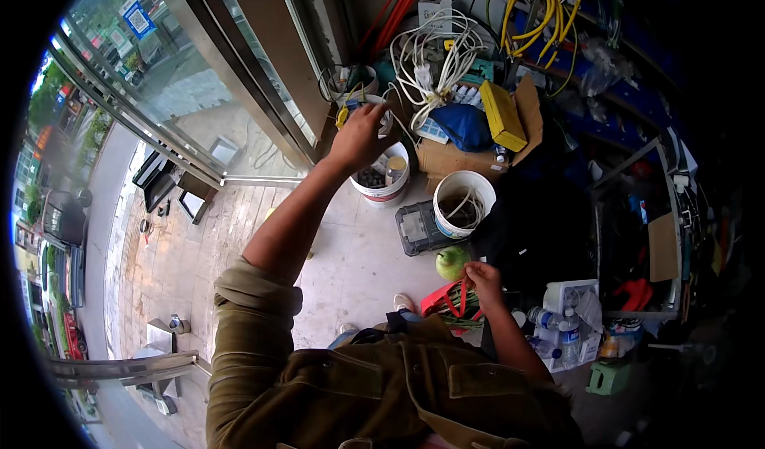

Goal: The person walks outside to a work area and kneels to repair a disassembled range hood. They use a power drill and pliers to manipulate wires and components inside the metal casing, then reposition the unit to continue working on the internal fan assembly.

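Pinching the strap (464, 291) of a red bag (435, 300) with the right hand (485, 284), close before the brown jacket (351, 377). Hovering above a white bucket (390, 197) with the left hand (360, 140), half curled; cannot tell if gripping anything. Beyond, open across pale floor (347, 250), from glass door (187, 74) to black case (410, 235).

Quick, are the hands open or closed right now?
Left hand: open, thumb apart from the fingers; nothing seen in it.
Right hand: closed, apparently pinching the red bag by its handle.
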A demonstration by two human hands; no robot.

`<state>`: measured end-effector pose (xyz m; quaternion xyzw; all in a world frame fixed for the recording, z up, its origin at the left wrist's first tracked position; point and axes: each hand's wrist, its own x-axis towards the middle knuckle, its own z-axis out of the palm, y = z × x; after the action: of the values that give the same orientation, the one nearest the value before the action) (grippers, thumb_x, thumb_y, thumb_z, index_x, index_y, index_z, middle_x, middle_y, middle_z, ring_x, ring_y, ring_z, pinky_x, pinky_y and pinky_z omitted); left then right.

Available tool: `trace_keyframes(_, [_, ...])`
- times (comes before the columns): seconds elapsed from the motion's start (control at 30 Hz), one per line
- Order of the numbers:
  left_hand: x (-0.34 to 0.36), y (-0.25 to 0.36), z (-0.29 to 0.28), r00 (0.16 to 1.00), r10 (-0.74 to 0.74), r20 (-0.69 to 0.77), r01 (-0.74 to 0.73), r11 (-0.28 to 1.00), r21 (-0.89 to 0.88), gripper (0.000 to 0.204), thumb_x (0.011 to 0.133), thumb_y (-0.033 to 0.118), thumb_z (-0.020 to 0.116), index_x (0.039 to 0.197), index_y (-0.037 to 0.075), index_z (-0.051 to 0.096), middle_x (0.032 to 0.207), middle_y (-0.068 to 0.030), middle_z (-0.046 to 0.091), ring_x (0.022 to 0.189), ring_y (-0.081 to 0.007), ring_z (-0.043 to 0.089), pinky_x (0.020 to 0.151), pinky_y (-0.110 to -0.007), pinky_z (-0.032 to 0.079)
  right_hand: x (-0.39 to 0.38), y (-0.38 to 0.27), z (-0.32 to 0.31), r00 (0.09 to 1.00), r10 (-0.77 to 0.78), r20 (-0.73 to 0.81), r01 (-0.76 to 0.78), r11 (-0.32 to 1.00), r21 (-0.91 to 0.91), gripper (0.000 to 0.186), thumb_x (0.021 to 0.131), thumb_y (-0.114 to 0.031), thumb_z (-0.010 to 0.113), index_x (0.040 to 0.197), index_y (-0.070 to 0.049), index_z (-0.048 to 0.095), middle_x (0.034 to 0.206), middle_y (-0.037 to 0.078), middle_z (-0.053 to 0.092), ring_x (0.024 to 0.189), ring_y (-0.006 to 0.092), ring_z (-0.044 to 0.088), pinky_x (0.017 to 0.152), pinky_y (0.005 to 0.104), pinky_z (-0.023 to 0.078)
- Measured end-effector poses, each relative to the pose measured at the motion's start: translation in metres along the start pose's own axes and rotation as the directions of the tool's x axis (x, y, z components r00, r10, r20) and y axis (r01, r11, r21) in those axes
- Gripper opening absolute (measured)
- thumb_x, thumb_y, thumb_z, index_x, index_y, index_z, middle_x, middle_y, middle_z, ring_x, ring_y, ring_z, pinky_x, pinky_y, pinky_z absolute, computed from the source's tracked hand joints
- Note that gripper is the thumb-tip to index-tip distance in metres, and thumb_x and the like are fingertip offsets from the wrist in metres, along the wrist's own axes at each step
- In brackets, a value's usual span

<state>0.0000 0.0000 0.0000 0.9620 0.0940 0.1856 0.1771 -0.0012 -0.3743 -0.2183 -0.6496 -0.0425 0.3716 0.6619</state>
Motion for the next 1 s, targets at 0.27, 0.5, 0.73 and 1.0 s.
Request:
trace_keyframes(0.27, [-0.373, -0.225, 0.092, 0.531, -0.721, 0.445, 0.758, 0.639, 0.131, 0.052, 0.078, 0.029, 0.069, 0.122, 0.006, 0.054, 0.110, -0.0166, 0.064, 0.102, -0.0316, 0.061, 0.085, -0.040, 0.049, 0.085, 0.057, -0.030, 0.981, 0.162, -0.108, -0.183, 0.954, -0.237, 0.014, 0.090, -0.012, 0.058, 0.097, 0.000, 0.061, 0.077, 0.006, 0.065, 0.058, 0.0101, 0.057, 0.048, 0.0238, 0.043])
trace_keyframes(0.5, [-0.755, -0.225, 0.073, -0.251, -0.949, 0.192, 0.926, -0.294, -0.238, 0.040, 0.075, 0.033, 0.065, 0.102, 0.002, 0.067, 0.098, -0.0202, 0.066, 0.096, -0.0320, 0.063, 0.085, -0.038, 0.049, 0.162, 0.081, 0.047, 0.959, 0.256, -0.121, -0.283, 0.887, -0.365, 0.007, 0.088, -0.012, 0.057, 0.090, -0.005, 0.059, 0.068, 0.005, 0.062, 0.050, 0.0123, 0.054, 0.040, 0.0237, 0.039])
trace_keyframes(0.73, [-0.958, -0.106, 0.067, -0.548, -0.817, 0.183, 0.638, -0.549, -0.540, 0.034, 0.078, 0.023, 0.065, 0.100, -0.003, 0.066, 0.085, -0.0158, 0.069, 0.067, -0.0219, 0.068, 0.070, -0.033, 0.052, 0.191, 0.143, 0.319, 0.913, 0.404, 0.057, -0.233, 0.633, -0.738, 0.014, 0.085, -0.008, 0.054, 0.097, -0.001, 0.057, 0.067, 0.009, 0.060, 0.047, 0.0155, 0.052, 0.037, 0.0258, 0.037])
trace_keyframes(1.0, [-1.002, -0.145, 0.024, -0.616, -0.752, 0.234, 0.477, -0.592, -0.650, 0.034, 0.079, 0.022, 0.064, 0.104, -0.001, 0.064, 0.092, -0.0152, 0.068, 0.076, -0.0207, 0.067, 0.071, -0.032, 0.052, 0.104, 0.146, 0.714, 0.586, 0.430, 0.687, 0.350, 0.630, -0.693, 0.022, 0.086, -0.017, 0.058, 0.102, -0.001, 0.060, 0.084, 0.006, 0.064, 0.069, 0.0124, 0.057, 0.063, 0.0261, 0.045])
